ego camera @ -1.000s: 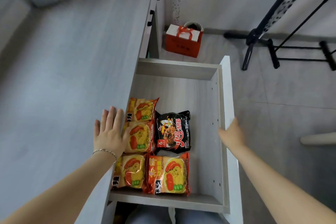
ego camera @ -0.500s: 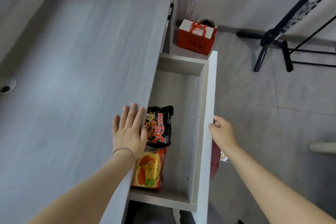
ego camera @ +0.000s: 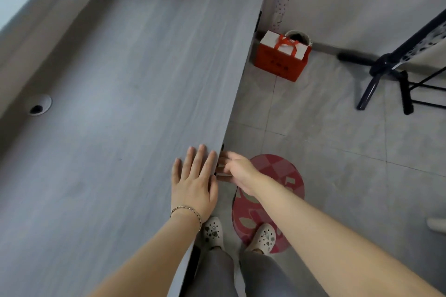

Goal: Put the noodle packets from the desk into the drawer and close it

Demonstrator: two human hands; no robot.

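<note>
Under desk edge (ego camera: pixel 231 113), right hand (ego camera: pixel 237 167) against drawer.

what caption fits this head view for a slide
Left hand flat on grey wooden desk, right hand at its front edge.

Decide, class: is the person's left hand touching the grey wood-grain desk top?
Touching. The head view shows the left hand lying flat, palm down, on the grey wood-grain desk top beside its front edge, no gap visible beneath the fingers.
</note>
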